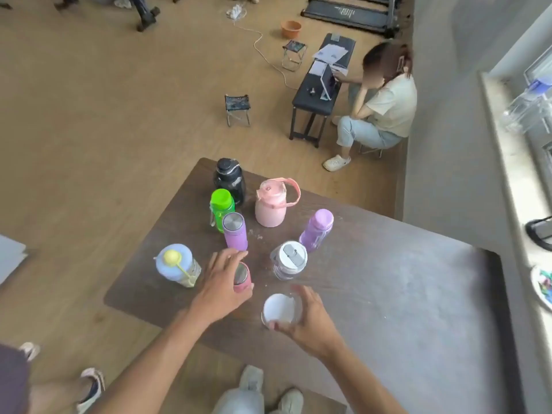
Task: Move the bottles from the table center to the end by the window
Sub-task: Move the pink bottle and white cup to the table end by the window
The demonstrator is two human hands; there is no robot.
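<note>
Both bare forearms reach forward from the near edge, the left hand [222,282] curled with fingers spread toward the right, the right hand [309,319] cupped, thumb and fingers apart, just beside it.

My left hand [222,282] wraps around a small pink bottle [242,279] on the dark counter [403,294]. My right hand [307,319] grips a white-lidded bottle [277,307]. Seven other bottles stand upright behind them.

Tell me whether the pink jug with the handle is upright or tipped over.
Upright. The pink jug stands on its base on the table, lid facing up, with its handle arching over the top.
</note>
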